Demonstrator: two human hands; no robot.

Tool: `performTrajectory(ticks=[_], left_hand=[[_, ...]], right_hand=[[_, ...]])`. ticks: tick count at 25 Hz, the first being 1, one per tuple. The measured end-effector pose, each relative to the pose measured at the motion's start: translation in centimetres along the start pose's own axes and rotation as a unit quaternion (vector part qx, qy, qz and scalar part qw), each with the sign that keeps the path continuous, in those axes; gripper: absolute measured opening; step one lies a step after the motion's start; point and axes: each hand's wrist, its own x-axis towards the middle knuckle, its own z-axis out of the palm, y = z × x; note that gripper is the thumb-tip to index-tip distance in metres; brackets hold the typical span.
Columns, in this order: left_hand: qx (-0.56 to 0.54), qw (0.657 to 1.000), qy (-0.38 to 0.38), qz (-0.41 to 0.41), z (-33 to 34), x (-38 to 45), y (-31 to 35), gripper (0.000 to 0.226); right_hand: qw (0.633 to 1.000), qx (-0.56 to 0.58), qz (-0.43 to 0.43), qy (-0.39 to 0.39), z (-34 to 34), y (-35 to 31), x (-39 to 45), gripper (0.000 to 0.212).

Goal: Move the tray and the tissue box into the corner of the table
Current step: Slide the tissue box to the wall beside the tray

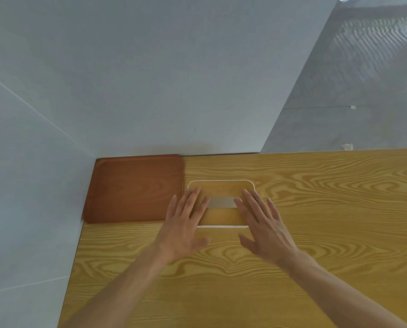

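A reddish-brown wooden tray (131, 188) lies flat in the far left corner of the table, against both walls. Just to its right stands the tissue box (221, 188), with a wood-coloured lid, a white rim and a grey slot in the middle. My left hand (186, 223) rests flat with spread fingers on the box's left part. My right hand (264, 223) lies the same way on its right part. Neither hand wraps around the box. The box's near corners are hidden under my hands.
The light wooden table (316, 233) stretches to the right and towards me. White walls (126, 79) close it off at the left and the back. Beyond the table's far right edge lies a grey floor (363, 91).
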Motion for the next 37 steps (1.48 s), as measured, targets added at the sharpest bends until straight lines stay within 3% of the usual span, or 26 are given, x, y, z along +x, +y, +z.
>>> performTrajectory(ticks=[5,13,37], left_hand=[[0.011,0.998,0.059,0.017,3.5,-4.7,2.0,0.087],[0.038,0.999,0.032,-0.017,3.1,-4.7,2.3,0.086],[0.110,0.991,-0.003,-0.074,-3.4,5.8,-1.6,0.082]], right_hand=[[1.000,-0.010,0.009,0.022,3.4,-1.3,-5.0,0.085],[0.999,-0.009,0.034,0.004,3.3,-1.5,-5.1,0.085],[0.996,0.012,0.062,-0.067,-2.5,1.8,7.0,0.080]])
